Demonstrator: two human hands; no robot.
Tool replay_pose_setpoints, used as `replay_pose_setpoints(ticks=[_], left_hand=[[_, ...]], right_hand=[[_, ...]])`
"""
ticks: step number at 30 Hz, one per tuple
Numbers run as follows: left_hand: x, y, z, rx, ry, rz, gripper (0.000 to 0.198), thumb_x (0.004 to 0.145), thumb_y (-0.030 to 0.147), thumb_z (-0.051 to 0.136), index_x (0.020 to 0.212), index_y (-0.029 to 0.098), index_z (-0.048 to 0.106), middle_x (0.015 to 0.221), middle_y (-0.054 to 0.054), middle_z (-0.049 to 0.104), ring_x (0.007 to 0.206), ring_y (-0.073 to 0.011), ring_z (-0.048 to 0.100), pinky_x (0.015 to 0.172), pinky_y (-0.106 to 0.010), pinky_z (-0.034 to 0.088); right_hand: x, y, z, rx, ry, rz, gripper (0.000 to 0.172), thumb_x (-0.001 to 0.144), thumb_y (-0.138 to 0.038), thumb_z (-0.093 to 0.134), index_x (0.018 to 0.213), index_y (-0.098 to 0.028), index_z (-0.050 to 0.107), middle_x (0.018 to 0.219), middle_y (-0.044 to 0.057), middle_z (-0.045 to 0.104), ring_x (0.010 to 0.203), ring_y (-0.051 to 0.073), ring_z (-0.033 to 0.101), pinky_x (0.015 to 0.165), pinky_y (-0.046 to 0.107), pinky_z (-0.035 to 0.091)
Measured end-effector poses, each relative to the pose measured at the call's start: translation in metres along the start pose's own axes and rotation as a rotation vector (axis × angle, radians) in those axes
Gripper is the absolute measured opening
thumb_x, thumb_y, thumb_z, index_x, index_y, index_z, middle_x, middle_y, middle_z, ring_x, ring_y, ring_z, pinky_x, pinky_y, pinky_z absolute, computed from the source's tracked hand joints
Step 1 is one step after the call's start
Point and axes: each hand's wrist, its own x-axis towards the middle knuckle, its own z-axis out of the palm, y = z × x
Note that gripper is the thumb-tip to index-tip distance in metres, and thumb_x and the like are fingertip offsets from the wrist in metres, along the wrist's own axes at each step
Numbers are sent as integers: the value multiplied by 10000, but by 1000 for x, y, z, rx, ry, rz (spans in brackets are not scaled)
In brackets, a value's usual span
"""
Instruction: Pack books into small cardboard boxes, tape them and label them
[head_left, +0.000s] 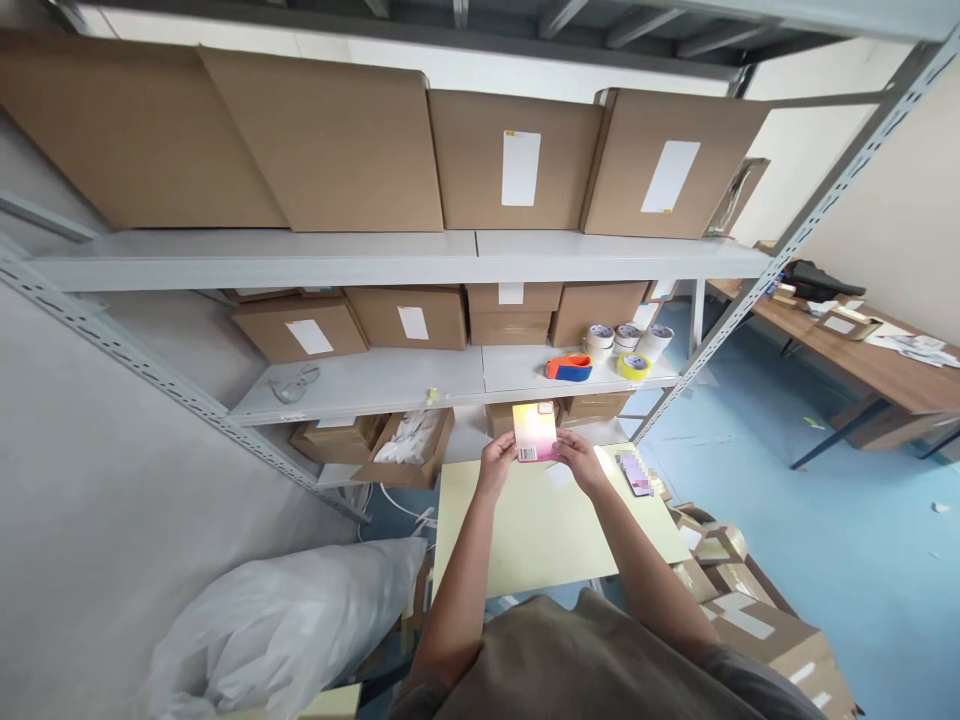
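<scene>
Both my hands hold a small pink and yellow packet [535, 431] upright in front of me, with a barcode near its lower edge. My left hand [497, 461] pinches its left side and my right hand [579, 458] pinches its right side. Below them lies a pale yellow tabletop [525, 540]. A small white label [559, 476] rests on the table just under my right hand. A short stack of similar purple and pink packets [634, 472] lies at the table's right edge.
A grey metal shelf rack [390, 255] stands ahead, loaded with brown cardboard boxes [516, 160]. Tape rolls [631, 343] and an orange-blue tape dispenser [568, 367] sit on the middle shelf. A white plastic bag [285, 625] lies at lower left; cartons [742, 600] pile at right beside a wooden desk [862, 345].
</scene>
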Motion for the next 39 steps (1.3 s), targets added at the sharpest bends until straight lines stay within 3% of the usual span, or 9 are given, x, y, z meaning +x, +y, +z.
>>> replay_pose_setpoints(ticks=[3, 5, 10, 12, 17, 22, 26, 33, 39], left_hand=[[-1, 5, 0, 107, 117, 25, 650, 749, 387, 901, 1336, 163, 737, 1307, -177, 758, 1166, -309, 733, 997, -446, 594], [-4, 10, 5, 217, 176, 83, 614, 746, 357, 909, 1318, 200, 752, 1357, -157, 734, 1164, -292, 730, 1008, -429, 594], [-11, 23, 35, 255, -63, 112, 505, 820, 399, 860, 1279, 207, 776, 1290, -112, 768, 1147, -282, 740, 978, -391, 611], [-10, 26, 42, 219, -69, 117, 466, 852, 433, 824, 1255, 203, 786, 1223, -89, 794, 1126, -275, 744, 969, -373, 604], [-3, 25, 37, 67, 15, 23, 505, 787, 474, 862, 1195, 183, 803, 1166, -104, 808, 997, -250, 758, 859, -338, 600], [-4, 17, 35, 85, -4, -59, 524, 740, 447, 890, 1186, 182, 811, 1113, -98, 813, 922, -218, 748, 801, -311, 586], [-10, 9, 32, 105, 20, -88, 558, 755, 416, 861, 1256, 183, 788, 1133, -98, 814, 965, -235, 750, 833, -334, 595], [-25, -23, 4, 135, 132, -210, 635, 710, 327, 875, 1316, 169, 764, 1124, -108, 816, 950, -236, 763, 791, -321, 604], [-38, -94, -32, 171, 185, -356, 669, 696, 343, 894, 1317, 146, 745, 1132, -137, 808, 961, -248, 763, 843, -364, 600]], right_hand=[[-3, -4, 7, 10, -7, -18, 461, 709, -500, 893, 1082, -252, 784, 973, 54, 808, 879, 249, 738, 865, 421, 594], [-6, -7, 12, 3, 7, -54, 437, 742, -493, 877, 1102, -265, 782, 1003, 48, 813, 894, 249, 740, 875, 422, 592], [-12, -14, 20, -105, -176, -200, 416, 806, -500, 821, 1173, -304, 805, 1235, 55, 796, 1166, 318, 718, 1058, 509, 543], [-12, -16, 18, -208, -206, -252, 387, 825, -507, 793, 1157, -310, 818, 1290, 54, 779, 1265, 327, 679, 1120, 519, 508], [-2, -17, -6, -323, 158, -254, 482, 794, -532, 796, 1201, -275, 776, 1334, 105, 749, 1203, 334, 697, 975, 492, 586], [7, -5, -20, -112, 46, -86, 584, 706, -543, 862, 1192, -240, 744, 1097, 96, 807, 971, 293, 744, 838, 438, 587], [5, 10, -22, -19, 60, -22, 555, 667, -531, 887, 1120, -245, 743, 1022, 81, 815, 922, 283, 739, 815, 426, 571], [1, 60, -24, 30, 86, 137, 527, 638, -461, 880, 1094, -242, 729, 916, 38, 791, 901, 262, 724, 844, 443, 573], [5, 141, -28, 53, 117, 323, 530, 595, -422, 883, 1069, -238, 736, 875, 23, 756, 906, 259, 721, 877, 469, 583]])
